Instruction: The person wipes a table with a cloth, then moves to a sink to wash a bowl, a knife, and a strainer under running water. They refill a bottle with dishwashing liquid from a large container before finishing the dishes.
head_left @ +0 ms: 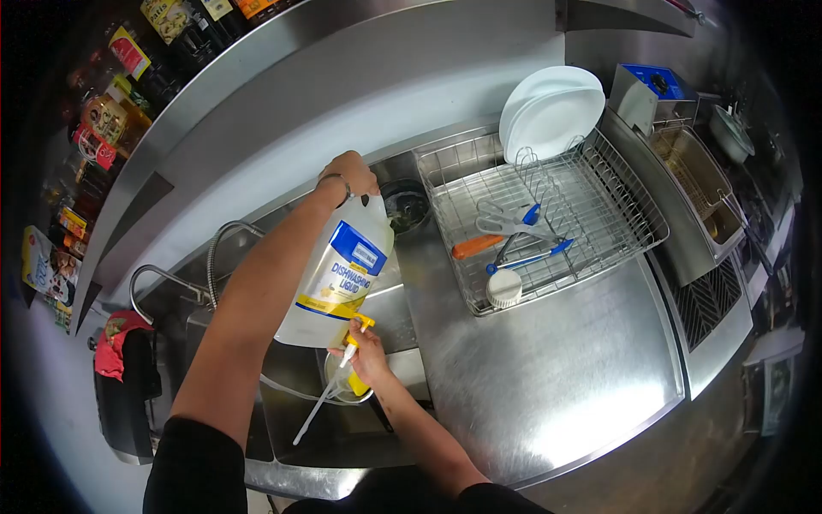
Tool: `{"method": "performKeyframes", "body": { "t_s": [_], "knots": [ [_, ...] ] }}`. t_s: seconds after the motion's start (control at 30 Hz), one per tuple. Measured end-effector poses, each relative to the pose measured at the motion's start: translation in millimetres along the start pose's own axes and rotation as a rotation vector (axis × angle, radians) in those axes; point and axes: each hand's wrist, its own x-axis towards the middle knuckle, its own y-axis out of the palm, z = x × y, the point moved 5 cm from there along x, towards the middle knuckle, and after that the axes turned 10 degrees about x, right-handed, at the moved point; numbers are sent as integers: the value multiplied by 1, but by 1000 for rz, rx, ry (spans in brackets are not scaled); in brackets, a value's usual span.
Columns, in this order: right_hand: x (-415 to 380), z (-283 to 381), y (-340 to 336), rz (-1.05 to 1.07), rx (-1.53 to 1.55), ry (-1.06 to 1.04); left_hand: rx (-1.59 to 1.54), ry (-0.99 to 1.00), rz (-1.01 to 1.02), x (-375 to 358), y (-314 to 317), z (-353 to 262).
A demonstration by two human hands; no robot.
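My left hand is wrapped round the top handle of a big translucent jug of dishwashing liquid, held up over the sink. The jug has a blue and yellow label. Just below its base, my right hand grips a yellow and white pump top, whose white dip tube slants down to the left. Partly hidden under that hand is a round pale container with something yellow by it.
A wire dish rack on the steel counter holds white plates, scissors, an orange-handled tool and a white ribbed cap. A hose tap stands left. Bottles line the shelf; a fryer is right.
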Motion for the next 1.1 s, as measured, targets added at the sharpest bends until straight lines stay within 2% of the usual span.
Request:
{"method": "performKeyframes", "body": {
  "t_s": [0.2,0.37,0.67,1.1],
  "knots": [
    [-4,-8,13,53,-3,41,53,-12,33,9,-3,-1],
    [-16,-7,39,-10,-3,79,143,-17,66,14,-5,-1],
    [-14,-18,40,63,-10,102,132,-2,71,12,-12,4],
    [-15,-18,44,6,-63,92,102,-28,44,4,-18,9]
  ]
}}
